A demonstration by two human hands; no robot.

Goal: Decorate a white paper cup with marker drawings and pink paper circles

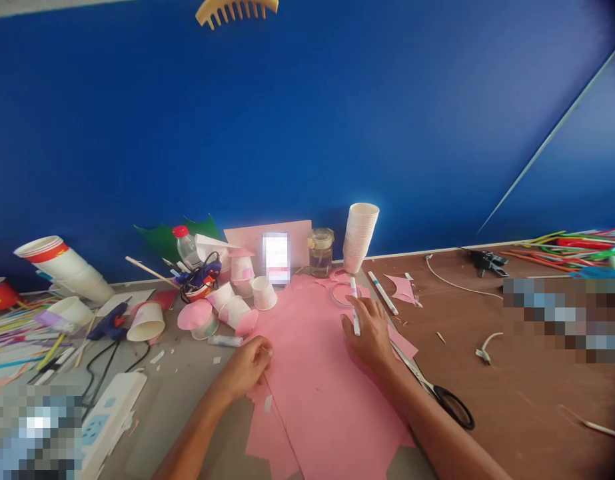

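Marker pen, white, clenched in right hand above pink paper sheet. Left hand: curled grip resting on sheet, contents cannot be told. Scissors at sheet's right edge, on brown counter.

The right hand can pass over the pink paper toward the cups, but scissors block rightward.
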